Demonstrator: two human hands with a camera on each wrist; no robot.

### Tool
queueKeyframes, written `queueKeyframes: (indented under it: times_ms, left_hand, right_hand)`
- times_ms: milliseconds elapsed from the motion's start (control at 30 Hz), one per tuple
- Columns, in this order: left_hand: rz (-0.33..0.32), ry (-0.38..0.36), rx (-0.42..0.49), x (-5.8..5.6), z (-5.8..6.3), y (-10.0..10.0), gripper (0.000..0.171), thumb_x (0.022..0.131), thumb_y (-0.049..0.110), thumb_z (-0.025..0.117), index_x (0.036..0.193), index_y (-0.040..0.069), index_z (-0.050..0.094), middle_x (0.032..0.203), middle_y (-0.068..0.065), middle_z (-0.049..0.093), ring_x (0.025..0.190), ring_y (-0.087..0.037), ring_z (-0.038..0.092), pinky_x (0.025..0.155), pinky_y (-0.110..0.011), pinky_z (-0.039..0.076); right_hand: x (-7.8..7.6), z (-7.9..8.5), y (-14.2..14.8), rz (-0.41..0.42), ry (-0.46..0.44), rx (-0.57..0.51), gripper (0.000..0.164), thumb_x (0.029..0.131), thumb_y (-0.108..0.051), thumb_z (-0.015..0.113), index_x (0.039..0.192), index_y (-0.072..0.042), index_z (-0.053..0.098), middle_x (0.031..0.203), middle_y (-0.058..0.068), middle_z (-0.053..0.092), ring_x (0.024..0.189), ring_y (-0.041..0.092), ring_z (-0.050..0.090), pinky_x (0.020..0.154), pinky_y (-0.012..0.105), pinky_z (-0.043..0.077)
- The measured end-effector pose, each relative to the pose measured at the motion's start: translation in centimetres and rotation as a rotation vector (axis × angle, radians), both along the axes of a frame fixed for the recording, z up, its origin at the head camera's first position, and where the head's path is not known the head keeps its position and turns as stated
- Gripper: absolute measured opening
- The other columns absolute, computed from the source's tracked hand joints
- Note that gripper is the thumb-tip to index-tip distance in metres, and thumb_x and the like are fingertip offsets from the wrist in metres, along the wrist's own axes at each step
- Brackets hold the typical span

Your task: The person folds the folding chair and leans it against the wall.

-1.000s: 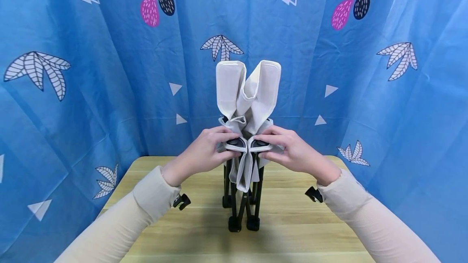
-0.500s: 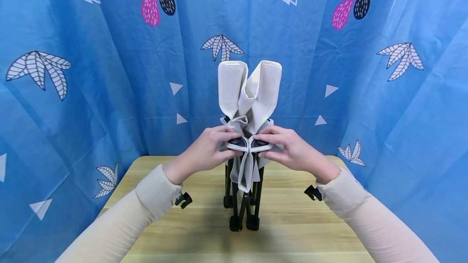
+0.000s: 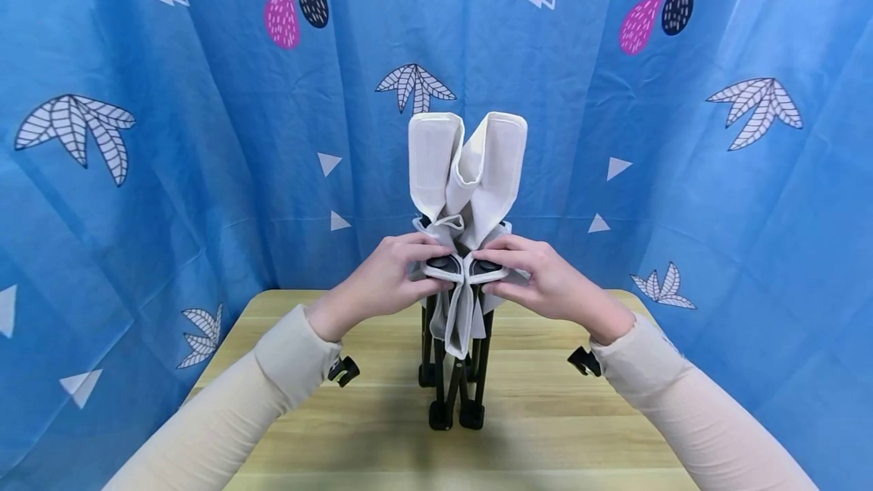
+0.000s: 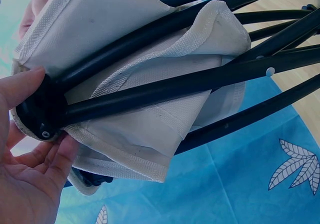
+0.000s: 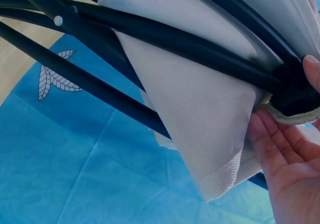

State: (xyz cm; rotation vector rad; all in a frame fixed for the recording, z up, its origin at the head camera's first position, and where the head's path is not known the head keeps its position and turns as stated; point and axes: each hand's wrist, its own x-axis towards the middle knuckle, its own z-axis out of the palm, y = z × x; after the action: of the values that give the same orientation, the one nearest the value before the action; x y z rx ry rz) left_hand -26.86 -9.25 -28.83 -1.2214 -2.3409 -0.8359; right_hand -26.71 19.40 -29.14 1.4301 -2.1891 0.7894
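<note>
Curtain (image 3: 300,127): hangs behind, bounding the far side.
Table (image 3: 580,400): wood spreads left and right, leaving sideways room.
Folding chair (image 3: 431,165): stands upright mid-table, legs bunched — folding seems nearly done, slim leg gaps left.
Left hand (image 3: 392,275): pinches one seat corner (image 3: 445,264).
Right hand (image 3: 539,279): pinches its twin — edges meeting.

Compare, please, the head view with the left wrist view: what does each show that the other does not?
Only the head view: cream sleeves with rolled cuffs, and pink teardrop prints on the blue cloth curtain.

Only the left wrist view: a small round silver fastener in a black plastic corner piece.

Both: the left hand pinching that corner piece, the frame of black tubes, its off-white woven fabric, the pale wooden table and the curtain.
</note>
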Motion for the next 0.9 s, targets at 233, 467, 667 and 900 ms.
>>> queueKeyframes:
  times_ms: [233, 467, 667, 900]
  left_hand:
    - [0.019, -0.002, -0.003, 0.35, 0.36, -0.08, 0.04, 0.092, 0.015, 0.087, 0.129, 0.0, 0.078, 0.12, -0.012, 0.076, 0.097, -0.024, 0.071, 0.081, -0.039, 0.059]
    - [0.036, -0.019, 0.017, 0.46, 0.26, -0.25, 0.04, 0.092, 0.015, 0.086, 0.129, 0.002, 0.078, 0.121, -0.012, 0.075, 0.104, -0.026, 0.071, 0.085, -0.041, 0.061]
    - [0.049, -0.037, 0.033, 0.59, 0.21, -0.23, 0.04, 0.092, 0.015, 0.086, 0.129, 0.003, 0.078, 0.121, -0.011, 0.074, 0.103, -0.025, 0.07, 0.085, -0.04, 0.06]
    - [0.058, -0.048, 0.045, 0.49, 0.05, -0.34, 0.041, 0.091, 0.015, 0.087, 0.129, 0.003, 0.078, 0.124, -0.011, 0.073, 0.105, -0.025, 0.07, 0.086, -0.045, 0.062]
  right_hand:
    - [0.38, 0.19, -0.15, -0.025, -0.004, -0.005, 0.047, 0.089, 0.003, 0.085, 0.134, 0.002, 0.073, 0.123, 0.015, 0.073, 0.104, 0.025, 0.071, 0.084, 0.039, 0.061]
    - [0.79, 0.24, -0.31, -0.076, 0.005, -0.007, 0.047, 0.089, 0.001, 0.086, 0.134, 0.001, 0.074, 0.125, 0.014, 0.074, 0.108, 0.026, 0.072, 0.086, 0.043, 0.062]
    - [0.85, 0.06, -0.4, -0.087, 0.024, -0.027, 0.046, 0.089, -0.001, 0.086, 0.133, -0.001, 0.075, 0.124, 0.012, 0.074, 0.105, 0.023, 0.072, 0.083, 0.04, 0.062]
    - [0.84, -0.03, -0.45, -0.107, 0.033, -0.031, 0.045, 0.089, -0.004, 0.086, 0.133, -0.003, 0.075, 0.126, 0.011, 0.074, 0.108, 0.023, 0.073, 0.085, 0.042, 0.063]
